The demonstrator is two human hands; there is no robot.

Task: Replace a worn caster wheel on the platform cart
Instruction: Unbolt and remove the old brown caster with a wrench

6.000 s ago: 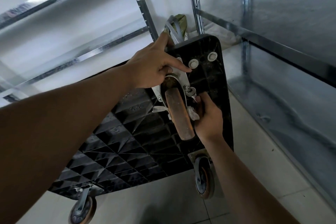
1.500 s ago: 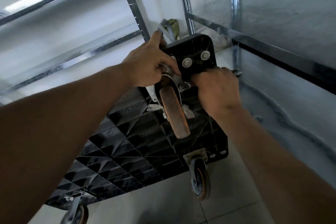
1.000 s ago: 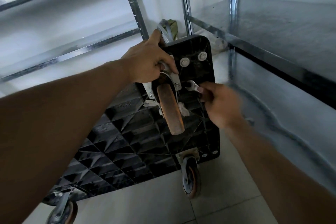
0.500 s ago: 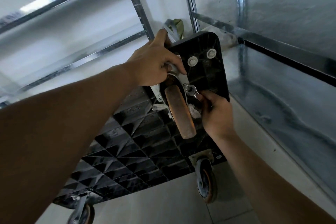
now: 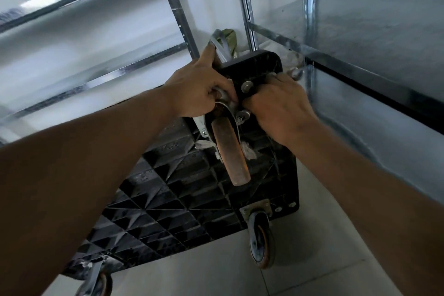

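Observation:
The black platform cart stands tipped on its side, ribbed underside facing me. The worn caster wheel, brown and scuffed, sticks out from its metal bracket near the cart's top corner. My left hand grips the bracket above the wheel, thumb over the cart's top edge. My right hand is curled round a wrench whose silver end pokes out past the fingers. It sits just right of the bracket, beside a mounting nut. The wrench's working end is hidden by my hand.
Two other casters show on the cart: one at the lower right, one at the bottom left. A metal shelf stands close on the right, shelf uprights behind. A pale tiled floor lies below.
My right hand has swung the wrench from below the bracket up beside the cart's top corner. My left hand has kept its grip on the bracket.

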